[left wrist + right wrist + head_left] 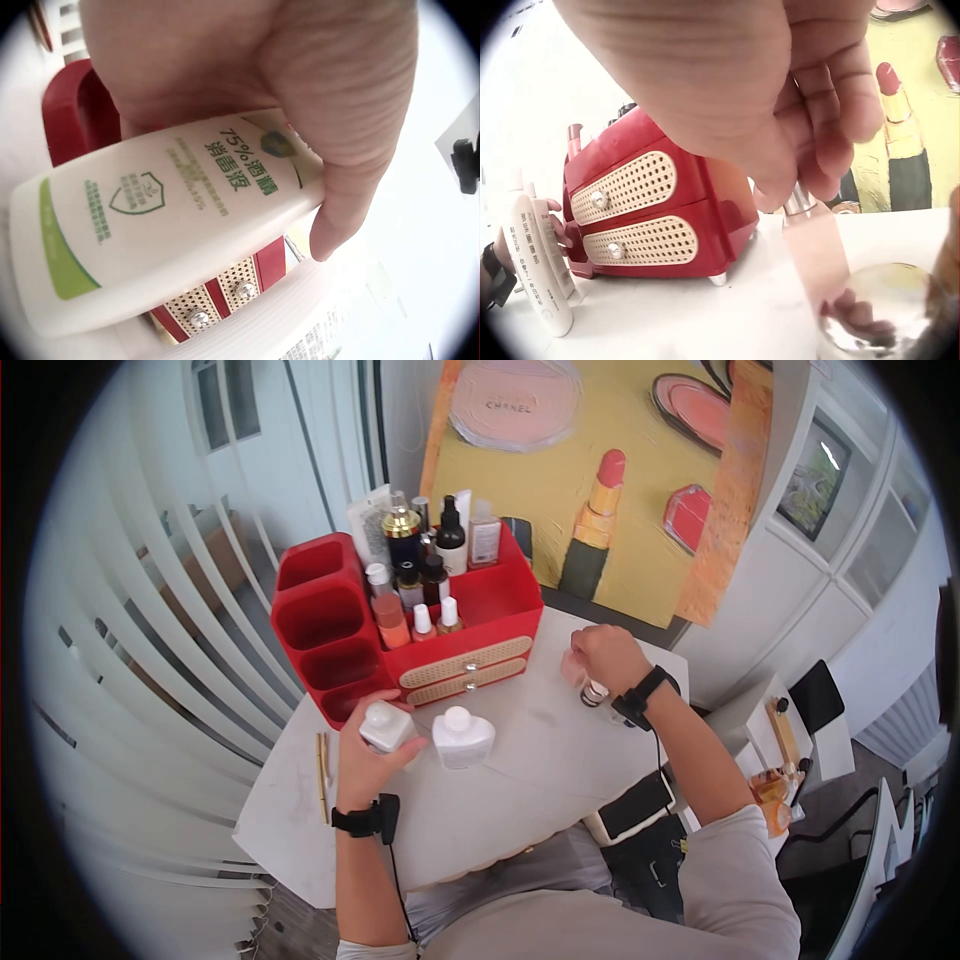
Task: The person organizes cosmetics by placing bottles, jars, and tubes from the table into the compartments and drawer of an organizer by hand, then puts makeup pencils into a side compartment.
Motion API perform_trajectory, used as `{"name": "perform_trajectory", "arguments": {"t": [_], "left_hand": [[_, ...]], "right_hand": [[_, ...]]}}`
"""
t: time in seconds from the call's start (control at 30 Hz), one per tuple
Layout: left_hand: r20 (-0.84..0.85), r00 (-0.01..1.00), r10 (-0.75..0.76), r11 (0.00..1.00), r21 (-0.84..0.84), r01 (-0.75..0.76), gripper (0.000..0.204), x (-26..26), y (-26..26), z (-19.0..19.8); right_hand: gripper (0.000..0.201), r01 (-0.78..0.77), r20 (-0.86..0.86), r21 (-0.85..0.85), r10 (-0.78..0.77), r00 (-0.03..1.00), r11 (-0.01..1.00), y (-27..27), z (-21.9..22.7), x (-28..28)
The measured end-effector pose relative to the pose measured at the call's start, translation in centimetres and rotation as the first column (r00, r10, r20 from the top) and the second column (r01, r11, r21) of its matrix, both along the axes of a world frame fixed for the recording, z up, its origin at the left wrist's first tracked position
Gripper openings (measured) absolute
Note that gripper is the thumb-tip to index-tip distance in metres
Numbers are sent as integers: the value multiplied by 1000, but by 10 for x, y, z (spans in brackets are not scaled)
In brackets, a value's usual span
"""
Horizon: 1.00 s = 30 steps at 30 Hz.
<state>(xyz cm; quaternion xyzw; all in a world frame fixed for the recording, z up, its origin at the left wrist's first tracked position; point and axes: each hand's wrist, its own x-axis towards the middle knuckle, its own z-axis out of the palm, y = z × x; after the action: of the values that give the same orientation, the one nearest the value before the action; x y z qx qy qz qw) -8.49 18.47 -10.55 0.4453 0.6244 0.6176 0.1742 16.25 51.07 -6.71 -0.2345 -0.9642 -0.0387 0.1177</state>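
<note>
My left hand [362,768] grips a white bottle [386,727] beside the red organizer's lower left corner; green marks and printed text show on this bottle [161,202] in the left wrist view. Another white bottle [463,740] stands upright just to its right. Over the table's right part, my right hand [612,658] pinches the silver top of a small pinkish bottle [815,244]. A shiny round lid [885,307] is close beside that bottle. Whether the pinkish bottle touches the table cannot be told.
The red organizer [400,657] holds several bottles and tubes, with empty compartments on its left and two woven-front drawers. Two thin gold sticks [322,775] lie at the table's left. Blinds [170,660] hang on the left; a cosmetics painting [520,490] stands behind the table.
</note>
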Motion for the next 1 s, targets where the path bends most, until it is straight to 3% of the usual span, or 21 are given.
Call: {"name": "perform_trajectory", "arguments": {"t": [0.07,0.17,0.2,0.27,0.33,0.4,0.47,0.5,0.57,0.6,0.7,0.83,1.0], "left_hand": [[22,1000,1,1000,21,-1,70,-1,1,-4],[-34,999,19,1000,11,-18,67,-2,2,-1],[-28,999,28,1000,14,-27,67,-3,3,-3],[-24,1000,11,999,39,-10,68,-3,5,-7],[-22,1000,12,999,39,-11,68,-2,5,-5],[-26,1000,15,999,39,-14,68,-2,4,-5],[-27,1000,8,999,41,-7,68,-4,4,-6],[-29,999,12,999,43,-11,68,-4,3,-6],[-52,999,7,999,35,-5,68,-5,4,-5],[-54,999,7,999,35,-5,68,-5,4,-6],[-41,999,-4,999,34,5,68,-5,3,-6],[-43,999,3,1000,3,-2,68,-2,2,1],[-26,1000,-2,1000,6,2,69,-3,2,-3]], "right_hand": [[12,-48,8,3,48,999,999,-9,11,-10],[9,-277,-131,-259,250,959,925,-28,57,-11],[9,-284,-125,-257,260,958,924,-32,76,-12],[5,-347,-279,-520,228,933,781,-34,109,-15],[5,-283,-326,-635,83,942,719,-33,134,-28],[6,-329,-389,-648,73,918,686,-16,142,-48],[11,-272,-487,-478,5,873,835,-7,148,-74],[11,-276,-489,-476,10,872,835,1,145,-88],[22,-267,-571,-67,182,801,961,13,137,-114],[22,-267,-573,-67,182,799,961,16,135,-124],[23,-135,-288,218,196,937,967,18,130,-146],[25,-112,-155,160,138,978,981,40,114,-162],[31,-79,-294,114,110,949,990,38,107,-160]]}}
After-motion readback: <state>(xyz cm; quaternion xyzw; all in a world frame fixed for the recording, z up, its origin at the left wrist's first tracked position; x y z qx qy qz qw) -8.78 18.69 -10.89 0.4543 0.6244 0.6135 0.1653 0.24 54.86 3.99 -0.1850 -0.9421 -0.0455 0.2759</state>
